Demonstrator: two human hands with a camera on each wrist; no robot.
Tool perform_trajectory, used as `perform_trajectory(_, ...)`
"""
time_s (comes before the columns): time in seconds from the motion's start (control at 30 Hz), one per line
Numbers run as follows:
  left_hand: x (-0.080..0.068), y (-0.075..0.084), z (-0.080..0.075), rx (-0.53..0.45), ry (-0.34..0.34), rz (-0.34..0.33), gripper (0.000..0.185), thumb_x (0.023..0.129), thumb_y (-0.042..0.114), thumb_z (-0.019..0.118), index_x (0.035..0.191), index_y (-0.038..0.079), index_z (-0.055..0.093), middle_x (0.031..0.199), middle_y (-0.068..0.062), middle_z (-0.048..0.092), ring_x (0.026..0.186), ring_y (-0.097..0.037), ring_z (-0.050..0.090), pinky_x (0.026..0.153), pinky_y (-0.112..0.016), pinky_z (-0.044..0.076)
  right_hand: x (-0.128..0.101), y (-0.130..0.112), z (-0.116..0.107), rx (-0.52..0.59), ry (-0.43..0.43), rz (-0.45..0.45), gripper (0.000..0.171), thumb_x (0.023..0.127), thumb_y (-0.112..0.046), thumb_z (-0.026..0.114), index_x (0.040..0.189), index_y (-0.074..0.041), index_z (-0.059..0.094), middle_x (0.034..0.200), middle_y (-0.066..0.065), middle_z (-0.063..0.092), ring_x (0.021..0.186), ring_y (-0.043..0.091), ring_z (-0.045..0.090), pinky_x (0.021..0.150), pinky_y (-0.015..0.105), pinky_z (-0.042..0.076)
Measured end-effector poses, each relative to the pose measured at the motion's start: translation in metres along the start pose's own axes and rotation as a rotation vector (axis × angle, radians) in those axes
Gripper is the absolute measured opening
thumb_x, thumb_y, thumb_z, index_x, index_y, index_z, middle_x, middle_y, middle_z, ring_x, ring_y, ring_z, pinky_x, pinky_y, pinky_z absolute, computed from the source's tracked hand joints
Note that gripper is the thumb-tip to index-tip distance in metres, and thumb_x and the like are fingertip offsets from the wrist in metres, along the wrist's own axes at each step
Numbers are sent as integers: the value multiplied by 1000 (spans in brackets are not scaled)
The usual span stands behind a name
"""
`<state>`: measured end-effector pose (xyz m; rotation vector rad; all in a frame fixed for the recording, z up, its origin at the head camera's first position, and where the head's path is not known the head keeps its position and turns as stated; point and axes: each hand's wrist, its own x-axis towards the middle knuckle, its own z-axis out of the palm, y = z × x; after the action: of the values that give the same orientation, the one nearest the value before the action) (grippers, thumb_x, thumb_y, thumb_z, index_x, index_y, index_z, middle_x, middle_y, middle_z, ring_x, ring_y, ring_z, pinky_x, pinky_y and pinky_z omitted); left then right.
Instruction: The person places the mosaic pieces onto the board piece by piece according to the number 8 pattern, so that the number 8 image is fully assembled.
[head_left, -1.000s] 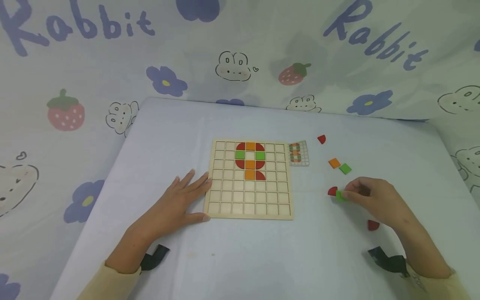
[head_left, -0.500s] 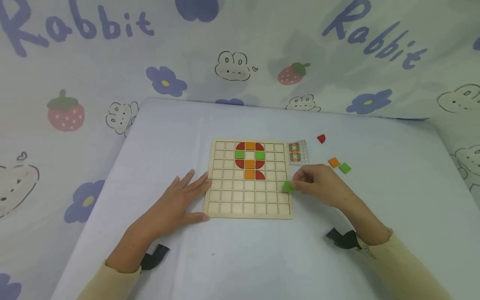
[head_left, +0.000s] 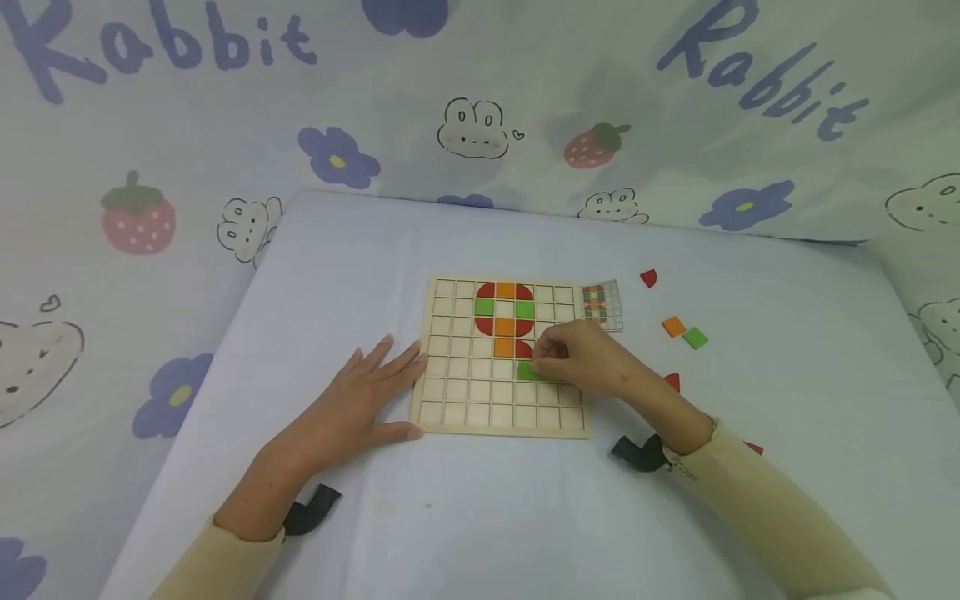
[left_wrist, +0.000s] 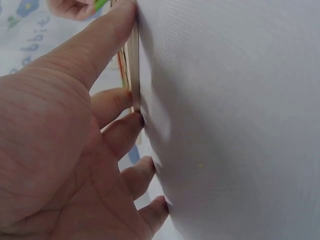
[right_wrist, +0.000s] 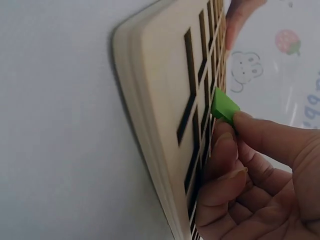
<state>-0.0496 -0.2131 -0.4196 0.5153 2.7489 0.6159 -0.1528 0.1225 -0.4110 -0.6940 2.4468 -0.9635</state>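
A wooden grid board (head_left: 455, 414) lies flat on the table, its upper cells filled with red quarter-circle, orange and green tiles. My right hand (head_left: 583, 360) pinches a green square tile (head_left: 528, 370) between thumb and fingers, close over the board, just below a red quarter-circle tile (head_left: 524, 349). In the right wrist view the same green tile (right_wrist: 225, 105) tilts against the grid, the thumb on its edge. With fingers spread, my left hand (head_left: 356, 408) rests on the table, thumb and fingertips at the board's left edge; the left wrist view shows them along its side (left_wrist: 133, 60).
A small pattern card (head_left: 613, 306) lies by the board's upper right side. Farther right are a red quarter-circle (head_left: 648, 277), an orange square (head_left: 673, 326) and a green square (head_left: 696, 337). Two more red pieces (head_left: 672, 382) show partly behind the right arm.
My right hand has carried the green tile left from the loose pieces, across the board's right edge, to below the red and orange tiles. The left hand has kept its place.
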Motion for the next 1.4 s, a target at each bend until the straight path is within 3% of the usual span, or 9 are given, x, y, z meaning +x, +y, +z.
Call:
perform_trajectory(0.57,1,2,-2,-2,-14,-17,96,86,43,86,163,14,37,171,-1,25,160,-37,6,126,-63,6,5,-3,8,-87,32,3,12,96,-16,78,86,-15,71,77,-5,65,76,15,58,68,30,51)
perform_trajectory(0.9,2,1,-1,2,-13,-15,97,85,43,86,164,15,36,171,-1,25,160,-37,6,126,-63,6,-1,-14,18,-267,58,-3,20,97,-18,78,82,-18,65,72,-6,57,72,14,54,62,28,47)
perform_trajectory(1.17,2,0,0,3,-13,-15,97,85,44,86,164,16,36,172,1,25,160,-37,6,126,-63,7,-22,1,12,-163,117,63,13,96,-19,78,88,-19,68,75,-6,60,76,16,56,65,30,51)
perform_trajectory(1.4,2,0,0,0,-15,-16,98,85,44,86,164,16,36,172,1,24,160,-37,6,126,-63,7,-52,29,-16,-195,172,92,5,99,-14,73,100,-12,77,88,-4,69,83,18,59,75,36,53)
